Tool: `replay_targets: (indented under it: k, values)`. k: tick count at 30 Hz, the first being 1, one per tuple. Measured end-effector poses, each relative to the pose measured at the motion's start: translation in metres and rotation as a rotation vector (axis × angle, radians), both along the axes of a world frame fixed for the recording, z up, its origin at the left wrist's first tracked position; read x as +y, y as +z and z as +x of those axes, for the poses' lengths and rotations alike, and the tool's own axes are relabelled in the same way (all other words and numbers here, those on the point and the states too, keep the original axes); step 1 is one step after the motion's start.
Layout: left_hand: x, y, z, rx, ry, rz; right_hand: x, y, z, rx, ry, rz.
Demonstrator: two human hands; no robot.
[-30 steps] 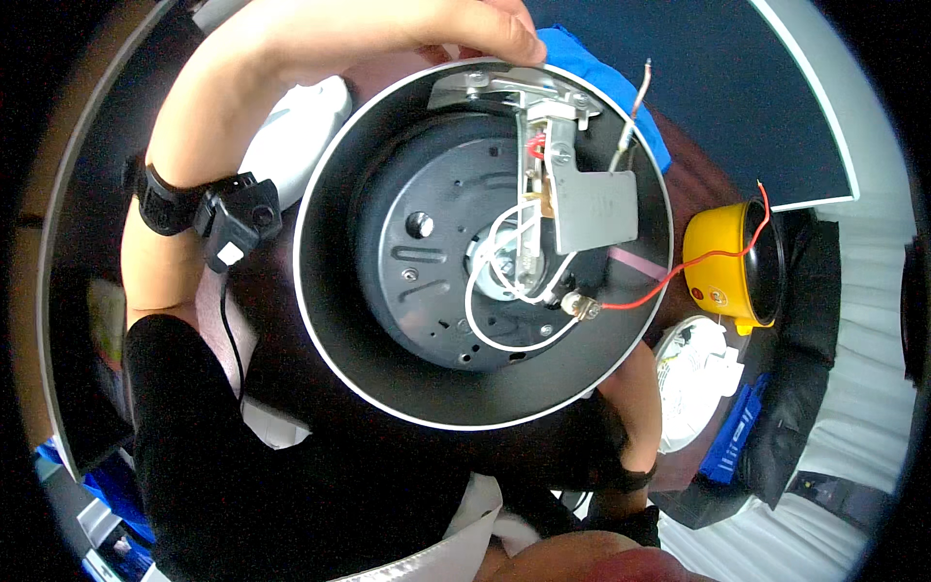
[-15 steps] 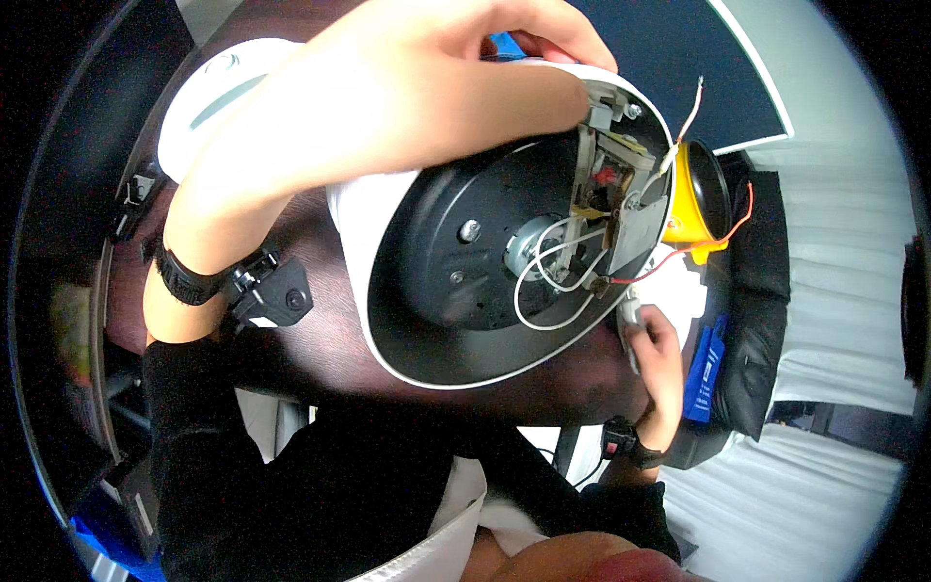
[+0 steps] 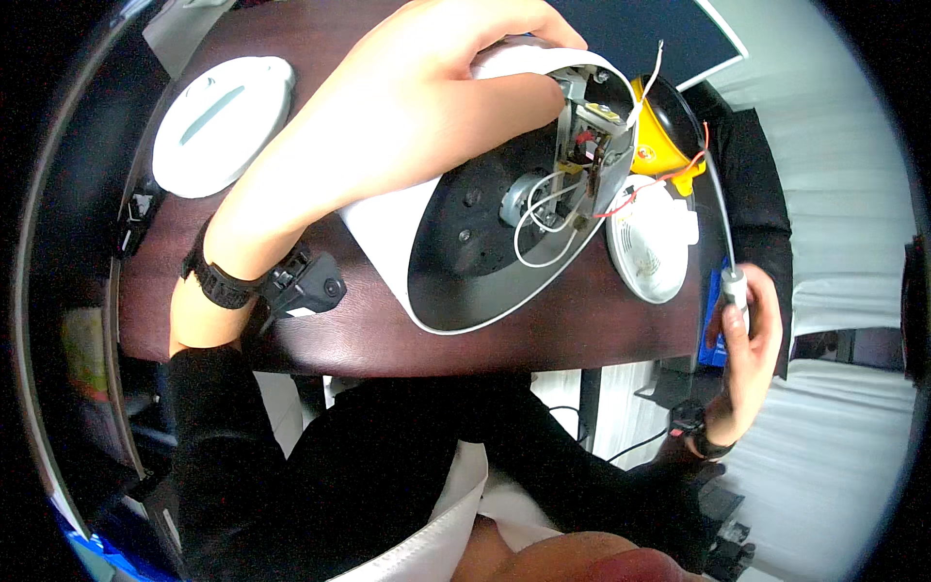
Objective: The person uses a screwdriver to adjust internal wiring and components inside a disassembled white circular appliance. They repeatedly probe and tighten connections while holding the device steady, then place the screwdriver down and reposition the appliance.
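Observation:
My left hand (image 3: 456, 107) is closed on the upper rim of a white appliance housing (image 3: 380, 233), thumb on the near side. The housing lies tilted with its open end toward me. Inside show a black inner shell (image 3: 465, 267), a round metal motor part (image 3: 519, 199), looped white wires (image 3: 521, 247) and a small circuit assembly (image 3: 592, 145). A red wire (image 3: 669, 177) and a white wire (image 3: 658, 73) stick out past the rim. Off the table's right side, my right hand (image 3: 752, 325) grips the pale handle of a long thin screwdriver (image 3: 722, 209), its shaft pointing up and away.
A white oval cover (image 3: 223, 126) lies at the left of the brown table (image 3: 339, 349). A white rounded part (image 3: 648, 252) sits right of the housing, below a yellow and black bowl-shaped object (image 3: 664, 136). Behind my right hand is a blue package (image 3: 713, 335).
My right hand has moved right, away from the housing, and the screwdriver shaft now shows fully. The white rounded part is more exposed. My left hand keeps its hold on the housing.

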State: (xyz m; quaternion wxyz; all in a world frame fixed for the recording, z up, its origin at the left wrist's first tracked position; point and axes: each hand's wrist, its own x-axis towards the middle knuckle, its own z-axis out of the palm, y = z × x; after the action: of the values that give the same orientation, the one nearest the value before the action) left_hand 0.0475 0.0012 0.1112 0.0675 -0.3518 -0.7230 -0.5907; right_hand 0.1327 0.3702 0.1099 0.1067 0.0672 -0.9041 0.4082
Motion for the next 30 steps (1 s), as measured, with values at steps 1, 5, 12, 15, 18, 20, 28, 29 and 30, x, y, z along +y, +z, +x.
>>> replay_targets:
  k: [1,5,12,15,18,20,28,29,30]
  values:
    - [-0.007,-0.007,-0.007,-0.085,-0.047,0.07,-0.018,0.01,0.003,-0.033,0.022,0.014]
    - [-0.002,-0.002,0.002,0.055,0.008,0.025,-0.052,0.044,-0.002,-0.009,0.16,0.266]
    - [-0.015,0.002,-0.022,0.072,-0.046,0.019,-0.085,0.05,-0.028,0.262,0.186,0.505]
    - [-0.014,0.004,-0.021,0.101,-0.047,-0.004,-0.085,0.052,-0.025,0.352,0.174,0.631]
    - [-0.014,0.005,-0.019,0.067,-0.091,0.036,-0.083,0.05,-0.023,0.38,0.13,0.629]
    - [-0.014,0.006,-0.015,0.057,-0.094,0.032,-0.081,0.046,-0.025,0.38,0.129,0.627]
    - [-0.015,0.001,-0.012,-0.096,-0.193,0.131,-0.07,0.038,-0.029,0.453,0.1,0.812]
    - [-0.014,-0.001,-0.015,-0.15,-0.221,0.16,-0.068,0.037,-0.033,0.467,0.108,0.822]
    - [-0.013,-0.001,-0.017,-0.203,-0.247,0.189,-0.067,0.036,-0.036,0.482,0.115,0.831]
